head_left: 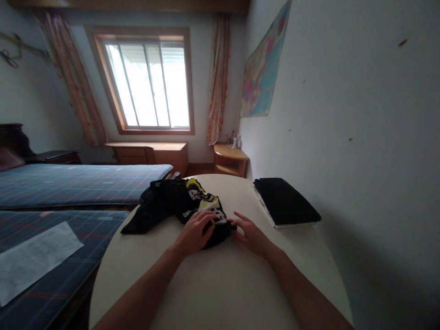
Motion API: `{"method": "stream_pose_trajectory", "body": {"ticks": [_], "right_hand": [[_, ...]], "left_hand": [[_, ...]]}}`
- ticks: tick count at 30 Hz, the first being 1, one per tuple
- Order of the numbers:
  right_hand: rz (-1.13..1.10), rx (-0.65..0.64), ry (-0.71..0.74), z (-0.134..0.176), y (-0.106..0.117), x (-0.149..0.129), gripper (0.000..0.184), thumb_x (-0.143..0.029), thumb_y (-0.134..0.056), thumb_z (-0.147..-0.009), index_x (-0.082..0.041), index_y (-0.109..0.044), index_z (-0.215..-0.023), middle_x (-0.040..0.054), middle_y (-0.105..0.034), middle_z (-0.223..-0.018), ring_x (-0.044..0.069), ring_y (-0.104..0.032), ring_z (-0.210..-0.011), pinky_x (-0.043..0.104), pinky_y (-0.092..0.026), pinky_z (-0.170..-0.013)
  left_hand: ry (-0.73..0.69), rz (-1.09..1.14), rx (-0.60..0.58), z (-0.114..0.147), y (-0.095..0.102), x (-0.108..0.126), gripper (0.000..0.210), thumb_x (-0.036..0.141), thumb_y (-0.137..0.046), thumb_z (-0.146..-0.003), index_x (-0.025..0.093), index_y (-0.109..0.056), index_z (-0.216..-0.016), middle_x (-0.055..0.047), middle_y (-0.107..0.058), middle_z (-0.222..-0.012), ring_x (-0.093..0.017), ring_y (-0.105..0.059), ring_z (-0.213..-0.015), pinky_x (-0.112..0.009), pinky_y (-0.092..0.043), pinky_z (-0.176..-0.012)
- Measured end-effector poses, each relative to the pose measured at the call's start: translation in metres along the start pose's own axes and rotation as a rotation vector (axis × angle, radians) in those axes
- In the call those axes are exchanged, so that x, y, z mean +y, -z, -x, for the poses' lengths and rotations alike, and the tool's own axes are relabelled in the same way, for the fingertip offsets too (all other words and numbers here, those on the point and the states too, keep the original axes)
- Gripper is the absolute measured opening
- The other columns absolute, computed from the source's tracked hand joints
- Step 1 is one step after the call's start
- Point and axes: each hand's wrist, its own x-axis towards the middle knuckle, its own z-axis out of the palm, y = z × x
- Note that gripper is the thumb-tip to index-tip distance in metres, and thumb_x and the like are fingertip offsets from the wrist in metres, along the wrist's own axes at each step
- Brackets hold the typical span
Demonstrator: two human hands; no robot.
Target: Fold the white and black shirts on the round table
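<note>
A crumpled black printed garment [165, 201] with yellow and white graphics lies across the far left and middle of the round cream table [223, 284]. My left hand [196, 231] is on its near end, fingers over the printed cloth and thumb curled in, gripping the fabric. At the right edge of the same end, my right hand [248, 234] has its thumb and fingers closed on a bit of the black cloth, the index finger raised. Folds hide the garment's full shape.
To the right, near the wall, lies a folded black cloth [287, 201] on something flat and white. Plaid mattresses [82, 183] stand left of the table, one with a paper sheet [37, 259] on it. A desk [172, 153] and corner shelf [230, 153] are beyond.
</note>
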Motion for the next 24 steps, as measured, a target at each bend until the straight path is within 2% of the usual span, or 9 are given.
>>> {"method": "stream_pose_trajectory", "body": {"ticks": [2,4,7,9,12,15,17,21,24], "right_hand": [[-0.118,0.202,-0.116,-0.002,0.006,0.003,0.025,-0.038,-0.045,-0.095,-0.021,-0.062,-0.099,0.01,-0.07,-0.104,0.027,-0.063,-0.105,0.042,-0.052,-0.085],[-0.191,0.482,-0.207,-0.003,0.015,0.007,0.028,-0.044,-0.039,-0.095,-0.021,-0.056,-0.092,0.006,-0.066,-0.085,0.022,-0.062,-0.081,0.035,-0.051,-0.072],[-0.215,0.823,-0.267,0.0,0.033,0.014,0.029,-0.048,-0.039,-0.093,-0.022,-0.05,-0.085,0.0013,-0.058,-0.076,0.018,-0.055,-0.072,0.031,-0.047,-0.067],[-0.224,0.868,-0.302,0.004,0.042,0.018,0.031,-0.051,-0.041,-0.092,-0.022,-0.051,-0.088,0.0008,-0.058,-0.075,0.018,-0.054,-0.07,0.03,-0.046,-0.066],[-0.23,0.698,-0.334,0.01,0.046,0.022,0.04,-0.056,-0.044,-0.091,-0.021,-0.053,-0.105,0.0034,-0.065,-0.081,0.021,-0.06,-0.073,0.032,-0.048,-0.068],[-0.16,0.384,-0.278,0.013,0.041,0.021,0.043,-0.057,-0.047,-0.09,-0.023,-0.059,-0.113,0.0073,-0.069,-0.104,0.025,-0.064,-0.096,0.038,-0.049,-0.087],[-0.103,0.181,-0.239,0.014,0.035,0.017,0.041,-0.056,-0.052,-0.089,-0.024,-0.063,-0.112,0.0081,-0.068,-0.115,0.027,-0.062,-0.108,0.041,-0.046,-0.097],[-0.079,-0.063,-0.178,0.015,0.031,0.0,0.037,-0.046,-0.062,-0.085,-0.022,-0.065,-0.113,0.0072,-0.071,-0.111,0.026,-0.065,-0.102,0.04,-0.048,-0.094],[-0.113,-0.149,-0.109,0.014,0.031,-0.013,0.035,-0.037,-0.066,-0.082,-0.023,-0.065,-0.114,0.0041,-0.072,-0.105,0.022,-0.067,-0.095,0.034,-0.05,-0.088]], "left_hand": [[0.113,-0.105,0.133,0.001,0.002,-0.015,0.045,0.019,-0.054,-0.089,0.022,-0.051,-0.134,-0.01,-0.053,-0.141,-0.026,-0.047,-0.131,-0.044,-0.036,-0.112],[0.205,-0.187,0.161,0.003,0.002,-0.026,0.052,0.017,-0.057,-0.085,0.021,-0.05,-0.136,-0.011,-0.051,-0.143,-0.029,-0.043,-0.134,-0.048,-0.032,-0.114],[0.271,-0.21,0.048,0.003,-0.001,-0.03,0.03,0.015,-0.055,-0.086,0.023,-0.066,-0.112,-0.007,-0.068,-0.119,-0.029,-0.051,-0.126,-0.052,-0.026,-0.115],[0.263,-0.141,-0.045,0.002,-0.003,-0.023,0.021,0.017,-0.051,-0.089,0.023,-0.068,-0.099,-0.005,-0.072,-0.104,-0.026,-0.06,-0.112,-0.049,-0.031,-0.112],[0.226,0.021,-0.158,0.0,-0.004,-0.001,0.023,0.02,-0.048,-0.09,0.022,-0.067,-0.102,-0.005,-0.072,-0.101,-0.021,-0.066,-0.093,-0.034,-0.048,-0.09],[0.199,0.155,-0.295,-0.002,0.0,0.02,0.023,0.019,-0.049,-0.088,0.022,-0.067,-0.102,-0.002,-0.071,-0.085,-0.018,-0.066,-0.076,-0.026,-0.049,-0.072],[0.159,0.222,-0.328,-0.002,0.006,0.029,0.021,0.021,-0.051,-0.086,0.021,-0.067,-0.099,-0.001,-0.07,-0.079,-0.017,-0.064,-0.072,-0.026,-0.049,-0.071],[0.058,0.306,-0.151,-0.001,0.008,0.027,0.034,0.03,-0.051,-0.091,0.021,-0.059,-0.123,-0.01,-0.061,-0.128,-0.024,-0.058,-0.115,-0.035,-0.045,-0.099],[0.05,0.268,-0.18,0.002,-0.003,0.018,0.062,0.036,-0.058,-0.088,0.023,-0.039,-0.146,-0.013,-0.042,-0.15,-0.027,-0.044,-0.134,-0.041,-0.037,-0.111]]}}
